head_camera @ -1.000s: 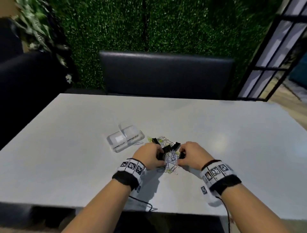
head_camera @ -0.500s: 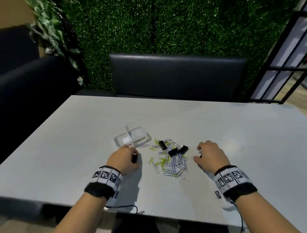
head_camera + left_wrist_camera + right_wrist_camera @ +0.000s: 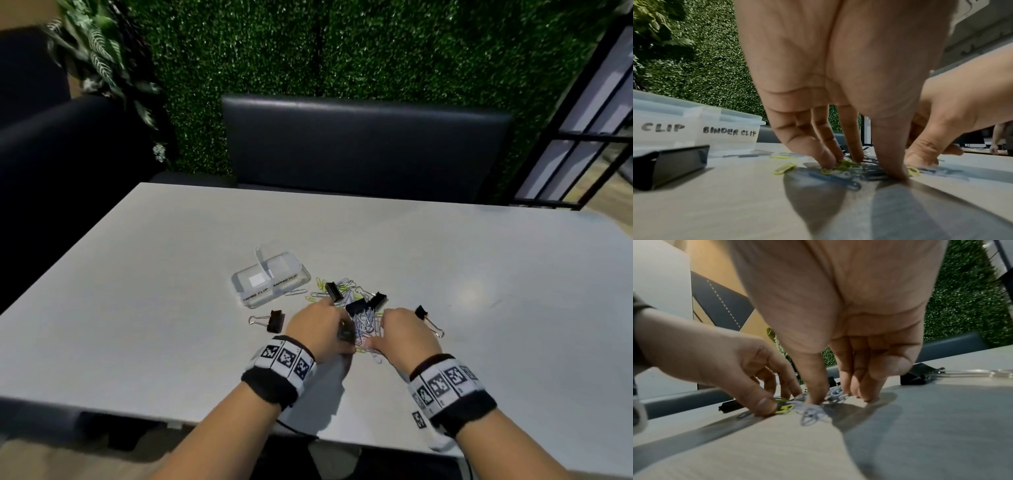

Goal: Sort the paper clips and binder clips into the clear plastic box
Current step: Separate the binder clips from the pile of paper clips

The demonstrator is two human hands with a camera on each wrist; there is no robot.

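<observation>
A heap of blue, white and yellow paper clips (image 3: 366,323) lies mid-table with three black binder clips (image 3: 356,306) at its far edge. My left hand (image 3: 318,325) and right hand (image 3: 404,329) are both on the heap. In the left wrist view the left hand (image 3: 863,167) presses the paper clips (image 3: 840,165) with spread fingertips and thumb. The right hand (image 3: 836,397) touches the paper clips (image 3: 812,415) the same way. The clear plastic box (image 3: 270,281) stands open behind and left, its compartments marked "CLIP" and "BINDER CLIP" (image 3: 729,131).
One binder clip (image 3: 274,320) lies alone left of my left hand, and another binder clip (image 3: 424,315) lies just right of my right hand. The white table (image 3: 479,274) has a dark bench seat (image 3: 366,144) behind it. A hedge wall stands beyond.
Half a second ago my hands were apart, the left holding a binder clip near the box. Both have come back onto the heap, and a binder clip lies at each side.
</observation>
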